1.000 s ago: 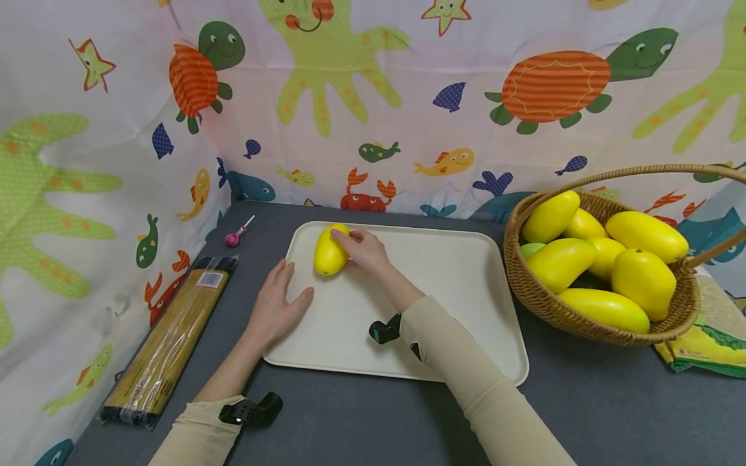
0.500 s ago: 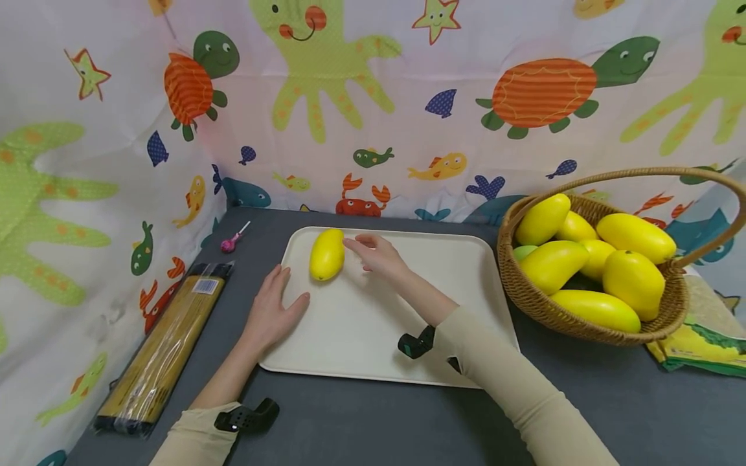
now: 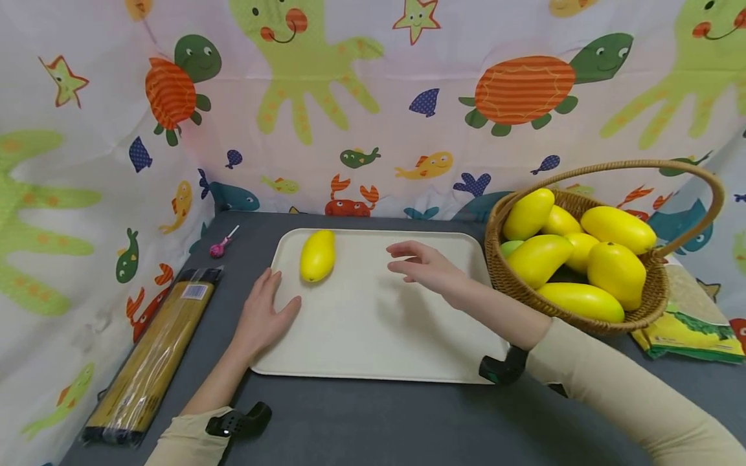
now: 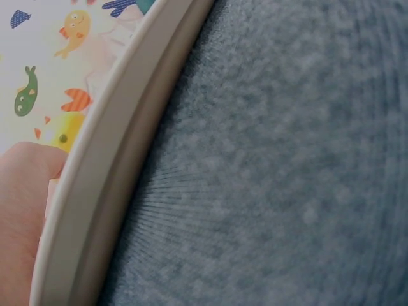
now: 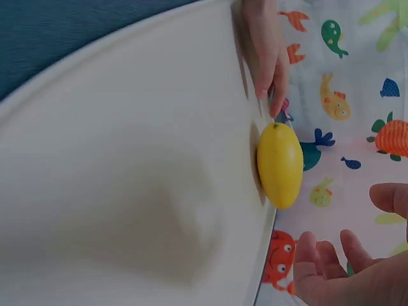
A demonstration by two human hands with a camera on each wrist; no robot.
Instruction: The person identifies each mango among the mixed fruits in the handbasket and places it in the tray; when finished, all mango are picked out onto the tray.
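A yellow mango (image 3: 317,256) lies near the back left corner of a cream tray (image 3: 373,343). My left hand (image 3: 262,320) rests at the tray's left edge, fingers straight and thumb spread over the rim; the left wrist view has only its thumb beside the tray's rim (image 4: 115,140). Above the right half of the tray, my right hand (image 3: 428,268) hovers with loosely bent fingers and nothing in them. From the right wrist, the mango (image 5: 280,166) appears apart from my right fingers (image 5: 306,255). To the right, a wicker basket (image 3: 519,296) holds several yellow mangoes (image 3: 614,275).
The basket's tall handle (image 3: 713,188) arches over its right side. Behind it lies a yellow and green bag (image 3: 688,330). On the left are a plastic-wrapped pack of sticks (image 3: 151,356) and a pink lollipop (image 3: 219,248). A printed cloth (image 3: 361,97) hangs along the back.
My right hand has let go of the mango and moved right, away from it towards the basket. The mango stays on the tray. My left hand keeps its place at the tray's edge.
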